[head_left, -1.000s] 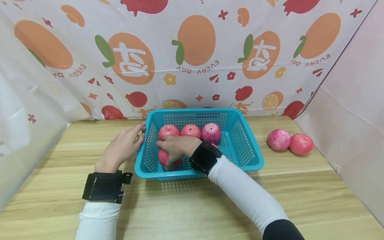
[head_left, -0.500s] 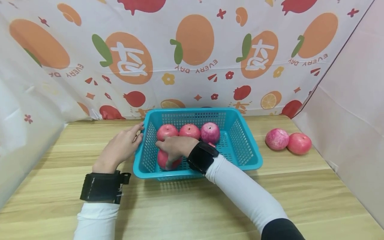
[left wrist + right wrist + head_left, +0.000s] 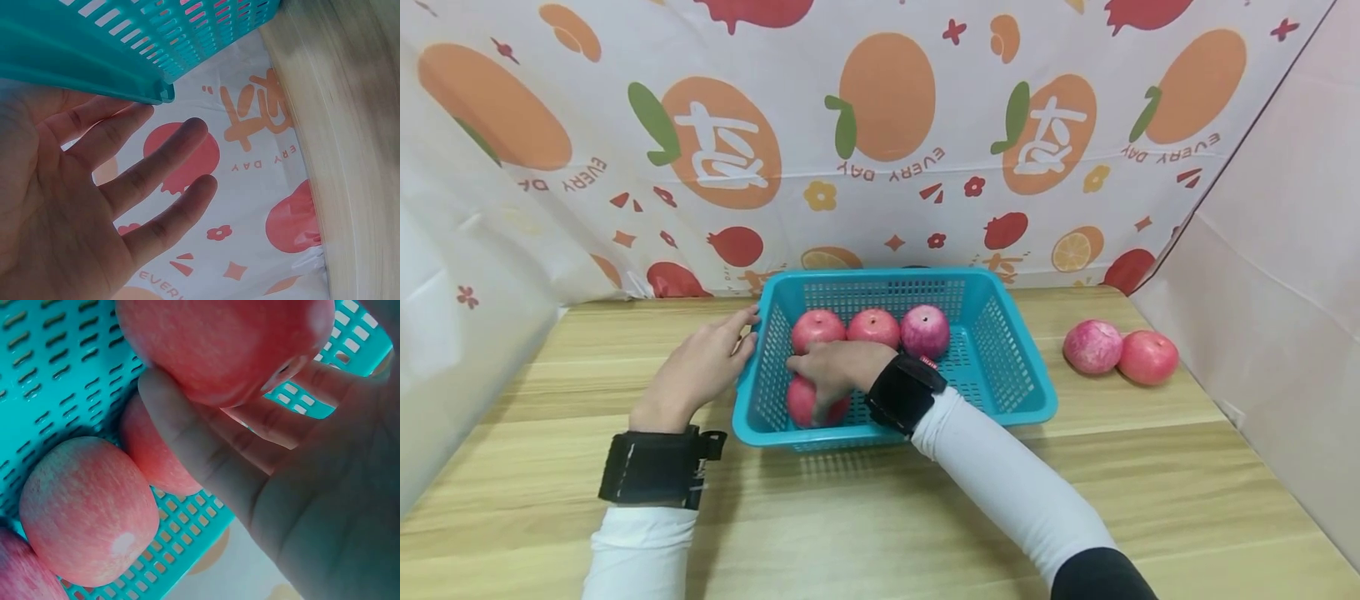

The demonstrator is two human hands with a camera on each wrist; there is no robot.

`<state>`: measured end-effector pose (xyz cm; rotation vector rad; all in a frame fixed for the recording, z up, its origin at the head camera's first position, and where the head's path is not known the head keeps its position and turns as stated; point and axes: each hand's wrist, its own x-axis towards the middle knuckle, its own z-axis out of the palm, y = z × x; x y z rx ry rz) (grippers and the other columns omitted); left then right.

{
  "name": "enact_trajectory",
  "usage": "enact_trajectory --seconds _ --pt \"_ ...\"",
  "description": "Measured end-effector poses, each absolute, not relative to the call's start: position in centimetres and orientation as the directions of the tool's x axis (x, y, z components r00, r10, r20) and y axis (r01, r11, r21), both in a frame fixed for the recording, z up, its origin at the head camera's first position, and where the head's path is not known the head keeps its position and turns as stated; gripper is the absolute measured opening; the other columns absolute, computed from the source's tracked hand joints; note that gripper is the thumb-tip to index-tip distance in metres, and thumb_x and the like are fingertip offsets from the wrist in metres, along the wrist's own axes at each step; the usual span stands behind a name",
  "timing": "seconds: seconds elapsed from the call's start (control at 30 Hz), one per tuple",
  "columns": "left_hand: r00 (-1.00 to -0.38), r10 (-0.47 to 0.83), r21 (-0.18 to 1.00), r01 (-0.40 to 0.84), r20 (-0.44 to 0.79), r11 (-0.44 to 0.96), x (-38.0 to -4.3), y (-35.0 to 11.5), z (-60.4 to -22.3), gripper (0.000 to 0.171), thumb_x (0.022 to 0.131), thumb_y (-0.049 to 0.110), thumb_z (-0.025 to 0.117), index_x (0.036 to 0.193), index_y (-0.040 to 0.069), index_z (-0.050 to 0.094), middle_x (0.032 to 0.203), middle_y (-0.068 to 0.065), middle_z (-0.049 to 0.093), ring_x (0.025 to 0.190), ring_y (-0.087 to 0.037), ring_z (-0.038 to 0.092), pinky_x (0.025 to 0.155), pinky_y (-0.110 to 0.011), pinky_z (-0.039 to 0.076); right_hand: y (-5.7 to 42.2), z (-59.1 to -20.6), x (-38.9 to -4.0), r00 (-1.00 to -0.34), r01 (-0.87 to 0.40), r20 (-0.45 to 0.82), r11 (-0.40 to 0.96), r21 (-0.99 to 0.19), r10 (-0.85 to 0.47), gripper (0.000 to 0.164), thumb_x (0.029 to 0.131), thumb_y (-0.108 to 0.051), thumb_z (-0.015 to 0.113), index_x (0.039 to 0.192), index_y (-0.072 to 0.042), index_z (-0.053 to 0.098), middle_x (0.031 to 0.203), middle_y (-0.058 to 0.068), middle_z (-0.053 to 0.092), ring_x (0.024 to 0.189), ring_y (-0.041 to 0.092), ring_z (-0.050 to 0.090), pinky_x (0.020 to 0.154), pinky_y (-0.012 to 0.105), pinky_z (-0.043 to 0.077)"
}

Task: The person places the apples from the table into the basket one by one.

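In the head view, my right hand [image 3: 846,367] reaches into a blue-green plastic basket [image 3: 1021,333] and grips a red apple [image 3: 801,402] in its front left corner. The right wrist view shows this apple [image 3: 225,344] large, with a finger along its underside and more fingers behind it. Behind that hand stand two pinkish-red apples [image 3: 817,327] and a darker purplish apple [image 3: 925,331] in a row along the basket's back. My left hand [image 3: 696,371] touches the basket's left rim; in the left wrist view two of its fingers [image 3: 165,156] stretch out straight, off the rim.
Two more apples, one streaked purplish-pink [image 3: 1093,347] and one red [image 3: 1148,358], sit side by side on the wooden table [image 3: 865,525] right of the basket. A fruit-print cloth [image 3: 880,208] hangs close behind the basket, and a pale wall [image 3: 1277,308] bounds the right.
The apple in my right hand has shifted slightly left within the basket's front corner. My left hand stays at the rim. The head view has swung slightly.
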<state>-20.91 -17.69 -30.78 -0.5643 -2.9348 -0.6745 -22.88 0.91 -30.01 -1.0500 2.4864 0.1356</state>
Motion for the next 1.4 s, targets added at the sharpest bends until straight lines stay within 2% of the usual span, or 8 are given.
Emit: enact_trajectory --seconds 0.47,0.7,0.97,1.23,1.4 --pt "-0.934 0.329 0.412 0.358 0.143 0.838 -20.79 -17.63 -30.54 0.051 0.095 0.023 0.045 0.139 0.002 0.028 0.125 -0.022 0.048 0.101 -0.036 0.051 0.081 -0.057 0.045 0.74 -29.78 -22.82 -0.598 -0.724 -0.422 0.685 -0.081 -0.681 0.08 0.072 -0.046 0.071 0.137 -0.021 0.032 0.126 0.001 0.043 0.103 0.01 0.039 0.086 0.031 0.046" --pt "-0.934 0.334 0.414 0.357 0.131 0.837 -20.88 -17.6 -30.7 0.053 0.094 0.025 0.046 0.139 0.003 0.027 0.127 -0.021 0.047 0.106 -0.036 0.047 0.084 -0.058 0.043 0.74 -29.97 -22.75 -0.608 -0.711 -0.436 0.699 -0.072 -0.664 0.082 0.072 -0.046 0.071 0.138 -0.021 0.031 0.128 0.001 0.042 0.105 0.01 0.038 0.089 0.031 0.045" --pt "-0.933 0.329 0.423 0.36 0.147 0.832 -20.74 -17.74 -31.35 0.051 0.094 0.022 0.045 0.139 0.003 0.028 0.126 -0.021 0.048 0.103 -0.035 0.05 0.083 -0.057 0.044 0.55 -30.34 -22.54 -0.608 -0.7 -0.466 0.711 -0.067 -0.642 0.085 0.07 -0.045 0.073 0.139 -0.023 0.03 0.132 0.001 0.04 0.108 0.009 0.037 0.09 0.031 0.044" --pt "-0.934 0.321 0.417 0.358 0.158 0.836 -20.86 -17.78 -31.13 0.052 0.094 0.021 0.046 0.139 0.004 0.027 0.126 -0.021 0.049 0.101 -0.034 0.052 0.081 -0.055 0.046 0.54 -29.82 -22.67 -0.596 -0.705 -0.47 0.704 -0.082 -0.651 0.085 0.072 -0.044 0.072 0.139 -0.019 0.027 0.13 0.001 0.042 0.106 0.008 0.039 0.091 0.031 0.044" --pt "-0.932 0.326 0.413 0.362 0.157 0.836 -20.76 -17.86 -30.99 0.053 0.094 0.022 0.046 0.14 0.004 0.027 0.126 -0.021 0.048 0.101 -0.035 0.052 0.081 -0.055 0.046 0.53 -29.69 -22.6 -0.602 -0.696 -0.466 0.712 -0.094 -0.649 0.087 0.073 -0.046 0.07 0.141 -0.018 0.024 0.134 0.002 0.039 0.111 0.009 0.038 0.094 0.032 0.042"
